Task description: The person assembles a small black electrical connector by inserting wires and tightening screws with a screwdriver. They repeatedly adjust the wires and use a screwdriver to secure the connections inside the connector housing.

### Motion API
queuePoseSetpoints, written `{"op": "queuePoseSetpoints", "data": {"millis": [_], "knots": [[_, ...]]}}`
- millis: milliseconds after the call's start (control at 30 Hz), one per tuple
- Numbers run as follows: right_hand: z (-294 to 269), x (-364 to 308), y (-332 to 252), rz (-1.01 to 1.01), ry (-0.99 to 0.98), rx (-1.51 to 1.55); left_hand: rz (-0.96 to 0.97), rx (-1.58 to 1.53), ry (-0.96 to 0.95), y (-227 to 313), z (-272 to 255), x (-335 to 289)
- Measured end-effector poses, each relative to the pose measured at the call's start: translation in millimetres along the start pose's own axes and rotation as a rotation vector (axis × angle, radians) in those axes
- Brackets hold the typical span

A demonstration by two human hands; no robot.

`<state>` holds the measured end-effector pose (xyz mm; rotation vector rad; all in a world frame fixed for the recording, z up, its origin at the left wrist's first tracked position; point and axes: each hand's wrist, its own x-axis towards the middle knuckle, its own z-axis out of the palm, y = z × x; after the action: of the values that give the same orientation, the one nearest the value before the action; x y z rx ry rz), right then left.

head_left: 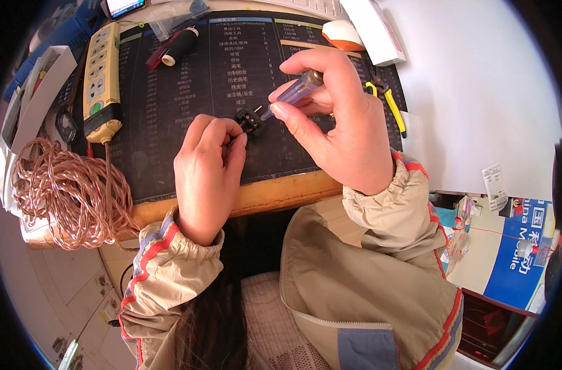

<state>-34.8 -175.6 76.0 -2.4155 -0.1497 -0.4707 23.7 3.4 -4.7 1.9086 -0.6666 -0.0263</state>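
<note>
Over a black printed desk mat (154,135), my left hand (206,165) pinches a small black plug-like piece (249,122) between thumb and fingers. Metal bits show on its upper face; its underside is hidden. My right hand (346,126) is closed around a screwdriver (297,90) with a see-through purple handle. The screwdriver slants down to the left, its lower end right beside the black piece. Whether the tip touches a screw is too small to tell.
A yellow power strip (103,71) and a coil of brown twisted wire (71,192) lie at the left. Yellow-handled pliers (394,113) lie right of my right hand. Farther back are a black-and-red tool (181,47) and an orange-and-white mouse (342,35). The wooden table edge (284,192) runs beneath my wrists.
</note>
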Motion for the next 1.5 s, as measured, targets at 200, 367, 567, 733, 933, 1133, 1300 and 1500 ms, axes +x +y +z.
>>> {"op": "queuePoseSetpoints", "data": {"millis": [200,367,567,733,933,1133,1300,1500], "knots": [[-1,8,-4,0.142,-0.015,-0.002,0.023,-0.007,0.008,2,0,0],[-2,13,-5,0.009,-0.066,-0.063,0.035,0.053,0.005,4,-2,1],[1,25,-1,-0.133,-0.023,-0.001,0.056,0.162,-0.058,6,-7,6],[-11,26,-9,-0.081,-0.162,-0.19,0.114,0.232,-0.048,6,-6,8],[-8,29,-11,-0.145,-0.177,-0.196,0.141,0.215,-0.005,0,-1,4],[-5,32,-11,-0.177,-0.175,-0.215,0.139,0.206,0.006,-3,0,4],[-3,40,-8,-0.231,-0.146,-0.24,0.125,0.189,-0.003,-1,0,4],[-6,44,-4,-0.27,-0.093,-0.259,0.098,0.212,-0.014,1,-1,4]]}}
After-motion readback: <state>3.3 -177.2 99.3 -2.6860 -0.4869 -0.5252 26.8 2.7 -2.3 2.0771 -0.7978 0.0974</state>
